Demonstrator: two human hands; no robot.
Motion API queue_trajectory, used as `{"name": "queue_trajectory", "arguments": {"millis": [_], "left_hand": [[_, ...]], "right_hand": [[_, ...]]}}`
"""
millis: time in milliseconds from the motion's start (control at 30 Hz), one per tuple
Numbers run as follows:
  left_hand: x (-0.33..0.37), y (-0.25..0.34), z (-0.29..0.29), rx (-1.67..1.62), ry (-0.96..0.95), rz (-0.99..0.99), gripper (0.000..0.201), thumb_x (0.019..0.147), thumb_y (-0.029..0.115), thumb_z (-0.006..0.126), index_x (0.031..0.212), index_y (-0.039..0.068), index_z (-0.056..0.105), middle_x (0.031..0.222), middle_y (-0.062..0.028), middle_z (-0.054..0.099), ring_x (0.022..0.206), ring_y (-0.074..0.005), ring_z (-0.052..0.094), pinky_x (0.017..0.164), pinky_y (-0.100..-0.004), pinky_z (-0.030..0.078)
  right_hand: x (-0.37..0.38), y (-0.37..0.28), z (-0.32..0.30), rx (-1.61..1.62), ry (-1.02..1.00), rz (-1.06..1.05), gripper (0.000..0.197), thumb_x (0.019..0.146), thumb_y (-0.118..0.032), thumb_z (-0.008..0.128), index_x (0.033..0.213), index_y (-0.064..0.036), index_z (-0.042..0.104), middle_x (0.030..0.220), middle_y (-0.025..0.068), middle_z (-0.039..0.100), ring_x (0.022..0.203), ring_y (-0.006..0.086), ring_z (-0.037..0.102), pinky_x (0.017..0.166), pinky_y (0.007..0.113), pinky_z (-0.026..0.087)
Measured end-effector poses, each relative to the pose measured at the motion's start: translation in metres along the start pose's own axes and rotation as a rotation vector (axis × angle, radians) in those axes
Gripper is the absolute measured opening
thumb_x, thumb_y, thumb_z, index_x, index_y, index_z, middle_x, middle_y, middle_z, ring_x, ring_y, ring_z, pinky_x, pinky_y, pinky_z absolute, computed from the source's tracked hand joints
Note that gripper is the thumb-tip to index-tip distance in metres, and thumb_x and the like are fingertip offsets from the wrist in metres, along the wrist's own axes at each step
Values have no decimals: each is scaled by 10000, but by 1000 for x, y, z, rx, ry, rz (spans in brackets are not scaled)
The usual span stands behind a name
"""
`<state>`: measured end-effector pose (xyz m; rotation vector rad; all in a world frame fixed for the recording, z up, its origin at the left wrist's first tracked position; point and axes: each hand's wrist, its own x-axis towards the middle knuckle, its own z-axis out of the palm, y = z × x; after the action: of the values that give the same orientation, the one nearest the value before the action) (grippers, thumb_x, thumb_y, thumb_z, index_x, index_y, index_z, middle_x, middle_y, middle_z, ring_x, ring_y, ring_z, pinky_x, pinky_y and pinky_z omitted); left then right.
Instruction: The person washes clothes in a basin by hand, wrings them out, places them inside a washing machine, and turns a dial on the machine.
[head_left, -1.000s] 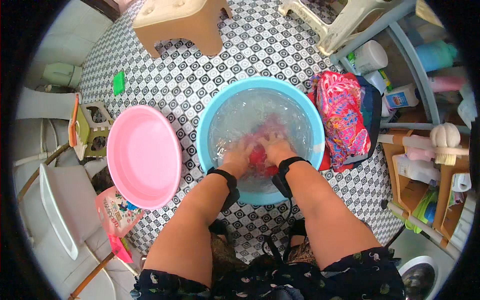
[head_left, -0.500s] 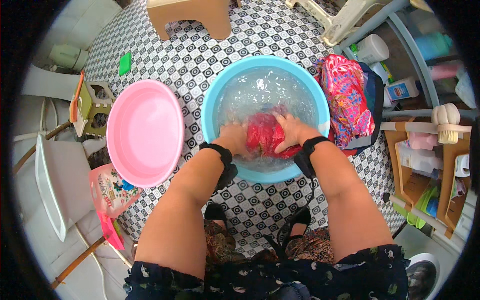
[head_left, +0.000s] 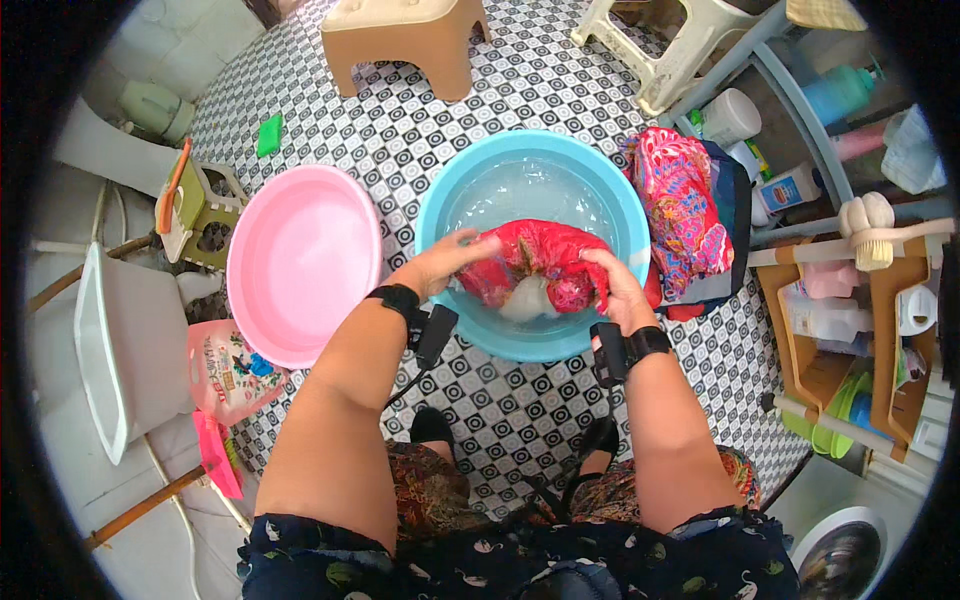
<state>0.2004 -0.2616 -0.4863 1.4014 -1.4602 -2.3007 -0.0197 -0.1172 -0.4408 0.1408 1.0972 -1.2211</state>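
A wet red patterned cloth (head_left: 545, 238) is raised in an arch within the light blue basin (head_left: 432, 215), partly out of the water. My left hand (head_left: 445, 262) holds its left end, thumb and fingers around the fabric at the basin's left rim. At the other end my right hand (head_left: 620, 292) grips the cloth near the right rim, its fingers curled over the fabric. Beneath the arch shows a pale, rounded bulge (head_left: 528, 300); I cannot tell whether it is fabric or something else. Cloudy water (head_left: 530, 190) fills the basin behind the cloth. Each wrist wears a black strapped device.
Left of the basin stands a pink basin (head_left: 305, 265), with a pink plastic packet (head_left: 225, 365) beside it. Patterned red fabric (head_left: 685, 215) lies piled at the right. Brown (head_left: 405, 50) and white (head_left: 655, 60) stools stand at the back. A shelf holds bottles and a brush (head_left: 875, 250).
Both hands have come up from the water, lifting and spreading the red cloth, which was bunched and pressed down before. The splashing has calmed, and the view has shifted slightly.
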Motion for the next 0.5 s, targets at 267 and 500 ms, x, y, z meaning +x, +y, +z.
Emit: {"name": "queue_trajectory", "arguments": {"millis": [267,500], "left_hand": [[-22,12,23,-621,-146,-56,570,879,515,402,1238,73,446,1199,-120,521,1068,-257,513,923,-415,386],[-47,21,37,-734,-341,-190,641,858,585,362,1279,103,399,1244,-127,478,1116,-292,465,935,-447,371]], "right_hand": [[-35,-20,39,51,-193,-211,351,752,-124,587,1081,-15,538,1005,119,618,888,226,601,818,350,480],[-71,-22,66,81,-139,-232,326,749,-138,602,1053,-29,552,983,120,619,877,236,603,786,356,495]]}}
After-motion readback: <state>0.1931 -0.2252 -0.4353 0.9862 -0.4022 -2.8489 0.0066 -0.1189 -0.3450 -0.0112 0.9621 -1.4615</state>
